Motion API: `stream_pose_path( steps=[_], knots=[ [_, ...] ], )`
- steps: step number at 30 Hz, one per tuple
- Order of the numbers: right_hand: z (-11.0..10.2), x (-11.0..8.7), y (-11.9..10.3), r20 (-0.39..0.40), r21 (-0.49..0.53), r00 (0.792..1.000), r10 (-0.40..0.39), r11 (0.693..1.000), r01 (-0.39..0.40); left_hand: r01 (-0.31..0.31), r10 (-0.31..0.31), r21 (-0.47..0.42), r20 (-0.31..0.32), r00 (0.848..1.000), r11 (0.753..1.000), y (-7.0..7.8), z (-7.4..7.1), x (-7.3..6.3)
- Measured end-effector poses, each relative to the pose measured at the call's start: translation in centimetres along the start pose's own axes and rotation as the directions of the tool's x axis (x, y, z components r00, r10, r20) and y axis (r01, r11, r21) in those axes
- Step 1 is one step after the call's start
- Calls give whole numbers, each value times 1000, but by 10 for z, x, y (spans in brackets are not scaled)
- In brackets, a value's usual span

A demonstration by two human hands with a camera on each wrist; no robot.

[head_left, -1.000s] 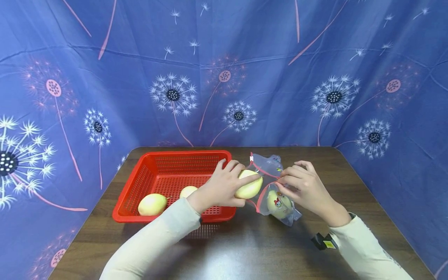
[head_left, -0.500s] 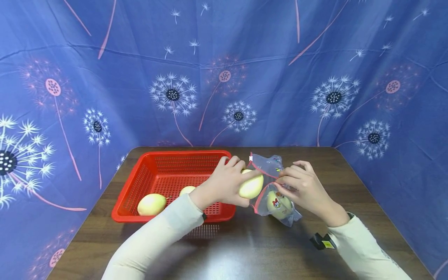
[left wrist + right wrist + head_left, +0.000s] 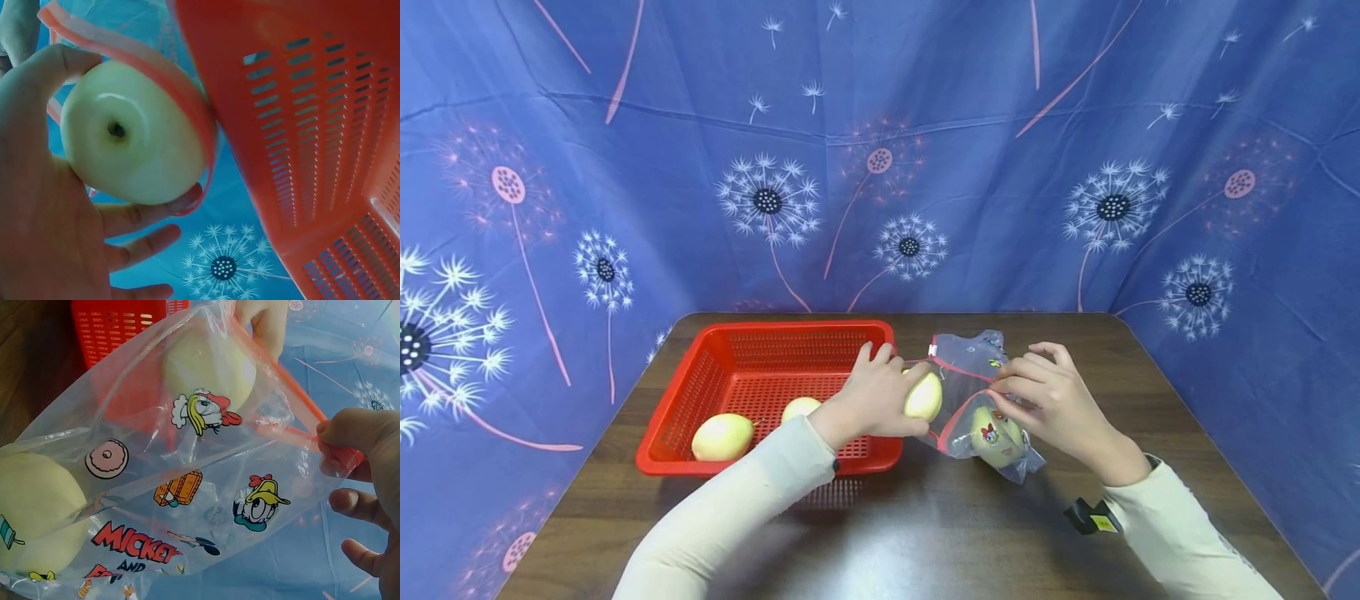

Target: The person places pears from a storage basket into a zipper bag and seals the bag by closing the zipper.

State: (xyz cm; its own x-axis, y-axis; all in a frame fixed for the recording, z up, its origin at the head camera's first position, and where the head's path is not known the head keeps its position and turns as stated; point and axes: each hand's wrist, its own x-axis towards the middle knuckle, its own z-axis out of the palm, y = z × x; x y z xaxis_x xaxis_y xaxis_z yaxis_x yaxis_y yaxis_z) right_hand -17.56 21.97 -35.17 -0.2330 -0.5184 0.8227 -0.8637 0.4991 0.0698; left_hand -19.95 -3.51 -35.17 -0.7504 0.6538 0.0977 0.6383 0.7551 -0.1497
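My left hand [image 3: 880,398] grips a pale yellow pear [image 3: 923,397] by its sides, just right of the red basket. In the left wrist view the bag's red zip edge [image 3: 159,78] runs across that pear, which sits in the mouth of a clear zip bag [image 3: 964,353]. Cartoon prints cover the bag, and another pear [image 3: 37,506] lies at its bottom end. My right hand [image 3: 1047,398] pinches the bag's red edge between thumb and fingers, holding the mouth apart. The other right fingers extend free in the right wrist view.
A red perforated plastic basket [image 3: 808,327] stands on the left of the wooden table [image 3: 970,542]. Inside it lie a pear [image 3: 722,437] at the front left and a second pear [image 3: 801,408] partly behind my left forearm. A blue dandelion-print cloth [image 3: 1000,167] hangs behind the table.
My left hand and its pear moved slightly right, then back left. The bag's mouth now stretches further left, around the pear. My right hand has stayed nearly still.
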Motion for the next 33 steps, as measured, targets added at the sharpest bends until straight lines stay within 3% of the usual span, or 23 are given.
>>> stream_pose_path(
  steps=[4,11,24,27,33],
  knots=[
    [1,0,0,-5,6,1000,-2,1000,2,36,-36,-7,3,999,999,2,2,1],
    [0,1,0,-14,5,1000,-1,1000,1,51,-50,69,-25,998,996,2,0,-2],
    [0,1,-3,46,9,998,43,999,-43,23,-29,99,51,998,995,1,4,-6],
    [-1,1,-3,46,10,998,50,999,-50,-2,0,91,27,1000,996,0,2,-8],
    [0,1,-2,43,2,998,48,999,-48,-47,53,82,-82,995,996,-9,-10,-20]
  ],
)
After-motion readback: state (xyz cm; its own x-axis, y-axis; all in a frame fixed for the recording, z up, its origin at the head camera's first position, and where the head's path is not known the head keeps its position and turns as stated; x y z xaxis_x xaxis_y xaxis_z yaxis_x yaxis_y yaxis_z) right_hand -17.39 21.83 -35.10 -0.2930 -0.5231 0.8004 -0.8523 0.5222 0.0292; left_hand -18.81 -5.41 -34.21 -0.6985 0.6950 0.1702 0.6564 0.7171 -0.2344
